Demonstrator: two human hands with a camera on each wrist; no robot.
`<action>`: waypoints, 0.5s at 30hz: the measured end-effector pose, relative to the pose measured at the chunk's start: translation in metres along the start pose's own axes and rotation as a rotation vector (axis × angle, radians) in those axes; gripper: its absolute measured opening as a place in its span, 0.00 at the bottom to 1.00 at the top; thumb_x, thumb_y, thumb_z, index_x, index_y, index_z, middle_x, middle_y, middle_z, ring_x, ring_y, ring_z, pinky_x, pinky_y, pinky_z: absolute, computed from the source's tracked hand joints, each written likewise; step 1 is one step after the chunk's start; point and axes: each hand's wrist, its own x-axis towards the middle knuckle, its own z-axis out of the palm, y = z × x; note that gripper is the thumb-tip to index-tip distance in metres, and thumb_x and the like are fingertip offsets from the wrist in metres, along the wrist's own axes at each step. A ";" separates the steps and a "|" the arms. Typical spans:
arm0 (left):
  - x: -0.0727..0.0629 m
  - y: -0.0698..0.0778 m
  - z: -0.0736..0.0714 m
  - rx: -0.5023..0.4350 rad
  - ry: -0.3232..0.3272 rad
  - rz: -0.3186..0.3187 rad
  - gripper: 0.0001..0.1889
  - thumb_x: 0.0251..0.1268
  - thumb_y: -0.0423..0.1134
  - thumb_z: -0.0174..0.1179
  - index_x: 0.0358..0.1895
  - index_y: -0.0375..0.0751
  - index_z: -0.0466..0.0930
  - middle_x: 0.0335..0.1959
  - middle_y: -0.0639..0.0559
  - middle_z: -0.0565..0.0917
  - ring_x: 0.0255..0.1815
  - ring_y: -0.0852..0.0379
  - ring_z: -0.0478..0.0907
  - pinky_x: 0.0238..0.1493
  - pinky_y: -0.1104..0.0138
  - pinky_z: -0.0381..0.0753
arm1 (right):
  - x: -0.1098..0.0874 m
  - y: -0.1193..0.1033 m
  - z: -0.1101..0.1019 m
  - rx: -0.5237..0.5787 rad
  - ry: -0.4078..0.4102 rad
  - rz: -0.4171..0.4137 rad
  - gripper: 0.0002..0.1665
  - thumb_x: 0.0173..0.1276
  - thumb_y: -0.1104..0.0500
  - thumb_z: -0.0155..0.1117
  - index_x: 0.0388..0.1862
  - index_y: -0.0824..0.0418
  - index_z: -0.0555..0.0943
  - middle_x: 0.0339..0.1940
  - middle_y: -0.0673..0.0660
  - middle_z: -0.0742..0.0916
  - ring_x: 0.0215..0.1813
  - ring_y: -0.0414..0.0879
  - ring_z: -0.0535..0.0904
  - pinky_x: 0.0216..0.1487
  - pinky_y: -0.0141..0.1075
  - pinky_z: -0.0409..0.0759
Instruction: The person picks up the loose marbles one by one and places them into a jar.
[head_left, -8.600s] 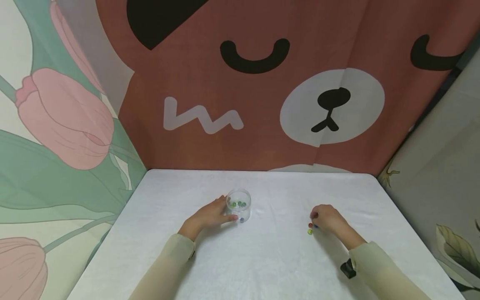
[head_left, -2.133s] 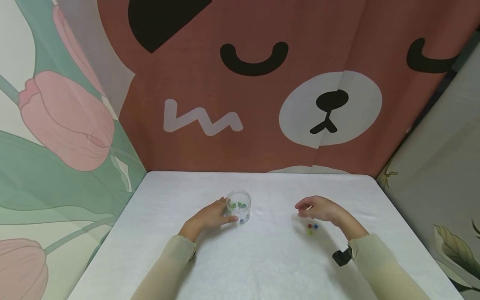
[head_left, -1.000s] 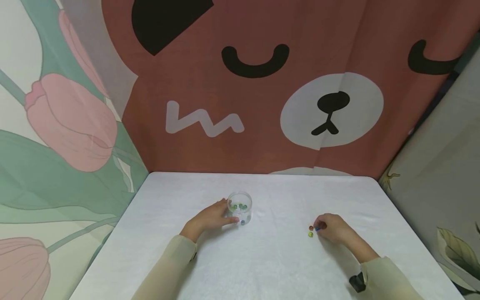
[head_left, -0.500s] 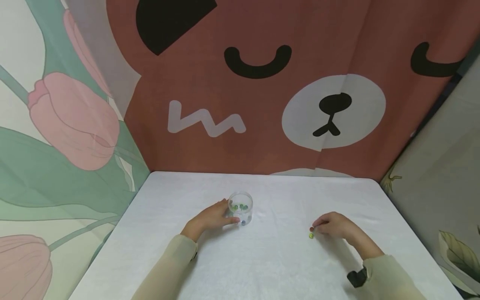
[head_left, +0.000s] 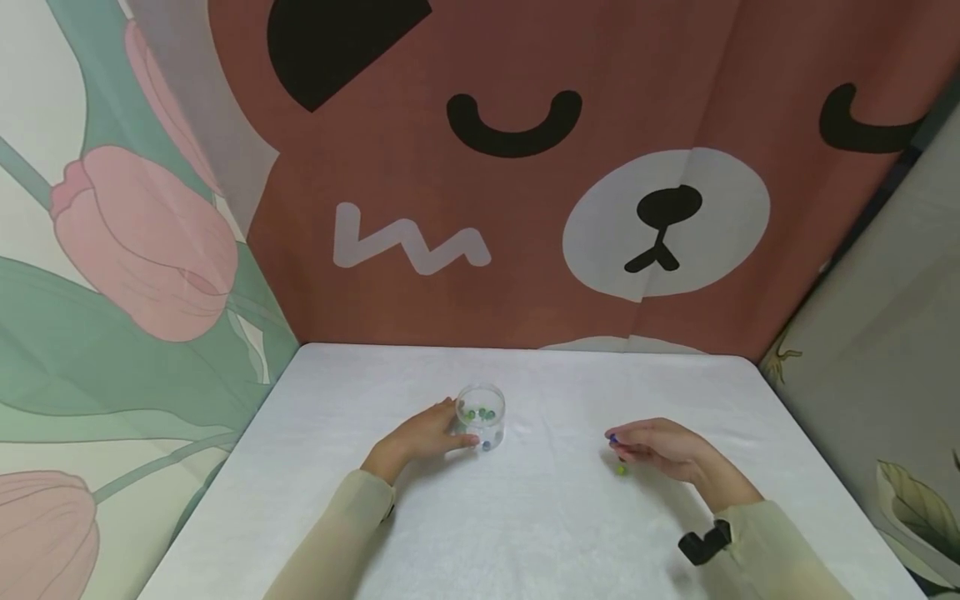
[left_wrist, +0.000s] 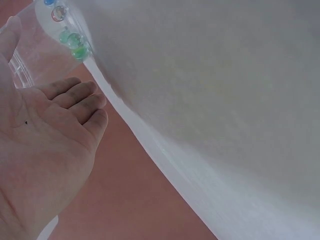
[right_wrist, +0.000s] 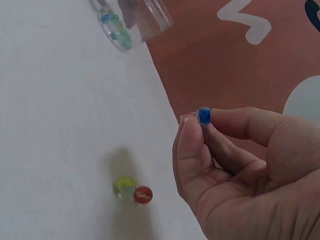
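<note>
My left hand (head_left: 418, 435) holds a clear round jar (head_left: 493, 429) on the table, with thumb and fingers on either side of its wall. Several glass marbles, green and blue among them, lie at the bottom of the jar; the left wrist view shows the green ones (left_wrist: 76, 44) close up. My right hand (head_left: 663, 446) pinches a blue marble (right_wrist: 204, 116) between thumb and fingertips, raised off the tabletop. Below it, a yellow-green marble (right_wrist: 124, 187) and a red marble (right_wrist: 143, 195) sit side by side on the white cloth.
A white cloth (head_left: 540, 517) covers the table. Behind its far edge hangs a brown curtain (head_left: 420, 308) with a bear face, and printed fabric also stands at the left and right sides. A black strap piece (head_left: 705, 543) hangs at my right wrist.
The blue marble lay on the table beside the red and yellow-green ones; my right hand has picked it up and moved up and slightly left. My left hand keeps its place at the jar.
</note>
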 end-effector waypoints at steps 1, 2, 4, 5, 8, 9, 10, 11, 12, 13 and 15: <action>0.000 0.000 0.000 -0.003 0.001 0.001 0.52 0.62 0.69 0.62 0.81 0.43 0.54 0.80 0.37 0.57 0.81 0.41 0.54 0.78 0.45 0.56 | 0.001 -0.002 0.002 0.013 -0.009 -0.001 0.24 0.76 0.65 0.58 0.63 0.83 0.72 0.46 0.57 0.89 0.45 0.38 0.84 0.49 0.30 0.84; 0.000 0.000 0.000 -0.005 0.001 0.000 0.52 0.62 0.69 0.62 0.81 0.43 0.54 0.80 0.37 0.57 0.81 0.41 0.54 0.78 0.45 0.56 | 0.002 -0.003 0.004 0.021 -0.022 -0.005 0.24 0.77 0.65 0.58 0.63 0.84 0.71 0.46 0.56 0.89 0.45 0.38 0.84 0.49 0.29 0.84; 0.000 0.000 0.000 -0.003 0.002 -0.001 0.52 0.62 0.69 0.62 0.81 0.43 0.54 0.80 0.38 0.57 0.81 0.42 0.54 0.78 0.46 0.56 | 0.004 -0.007 0.008 0.029 -0.043 -0.008 0.25 0.78 0.65 0.56 0.64 0.84 0.70 0.45 0.55 0.89 0.45 0.38 0.85 0.49 0.29 0.84; 0.000 0.000 0.000 -0.004 0.003 -0.002 0.52 0.62 0.69 0.62 0.81 0.43 0.54 0.80 0.38 0.57 0.81 0.42 0.53 0.78 0.46 0.56 | 0.006 -0.008 0.010 0.039 -0.042 -0.002 0.25 0.77 0.65 0.56 0.64 0.84 0.70 0.44 0.55 0.89 0.45 0.39 0.85 0.48 0.29 0.84; 0.000 0.001 0.000 -0.005 0.003 -0.005 0.52 0.62 0.69 0.62 0.81 0.43 0.54 0.80 0.37 0.57 0.81 0.42 0.53 0.78 0.46 0.56 | 0.011 -0.014 0.017 0.048 -0.047 0.000 0.25 0.78 0.65 0.56 0.64 0.83 0.71 0.43 0.55 0.89 0.46 0.40 0.86 0.49 0.29 0.84; 0.000 0.001 0.000 -0.004 0.003 -0.007 0.52 0.62 0.70 0.61 0.81 0.42 0.54 0.80 0.37 0.57 0.81 0.42 0.53 0.78 0.46 0.56 | 0.012 -0.016 0.019 0.050 -0.044 0.003 0.24 0.78 0.65 0.56 0.64 0.83 0.71 0.42 0.54 0.89 0.45 0.40 0.86 0.48 0.29 0.84; -0.001 0.001 0.000 -0.003 0.003 -0.007 0.52 0.62 0.70 0.61 0.81 0.42 0.54 0.80 0.37 0.57 0.81 0.41 0.53 0.78 0.46 0.55 | 0.014 -0.017 0.021 0.053 -0.037 0.005 0.23 0.78 0.65 0.57 0.63 0.83 0.72 0.42 0.54 0.89 0.45 0.39 0.86 0.48 0.29 0.84; -0.001 0.001 0.000 -0.002 0.002 -0.008 0.52 0.62 0.70 0.61 0.81 0.42 0.54 0.80 0.37 0.57 0.81 0.41 0.53 0.78 0.46 0.55 | 0.015 -0.019 0.024 0.051 -0.037 0.004 0.23 0.78 0.65 0.57 0.63 0.83 0.72 0.42 0.54 0.89 0.44 0.39 0.86 0.48 0.29 0.85; -0.001 0.001 0.000 -0.001 0.001 -0.009 0.52 0.62 0.70 0.61 0.81 0.42 0.54 0.80 0.37 0.57 0.81 0.41 0.53 0.78 0.46 0.55 | 0.017 -0.021 0.025 0.050 -0.039 0.002 0.23 0.78 0.65 0.57 0.63 0.83 0.72 0.41 0.54 0.89 0.44 0.39 0.86 0.48 0.29 0.85; -0.001 0.001 0.000 0.000 0.002 -0.008 0.52 0.62 0.70 0.61 0.81 0.42 0.54 0.80 0.37 0.57 0.81 0.41 0.53 0.78 0.46 0.55 | 0.019 -0.023 0.027 0.049 -0.041 0.001 0.23 0.77 0.65 0.57 0.63 0.83 0.72 0.41 0.54 0.90 0.44 0.39 0.86 0.48 0.29 0.85; 0.000 0.001 0.000 0.004 0.002 -0.009 0.52 0.62 0.70 0.61 0.81 0.42 0.54 0.80 0.38 0.57 0.81 0.41 0.53 0.79 0.46 0.55 | 0.022 -0.026 0.030 0.048 -0.039 0.003 0.23 0.77 0.65 0.57 0.63 0.83 0.72 0.41 0.54 0.89 0.43 0.39 0.86 0.48 0.29 0.85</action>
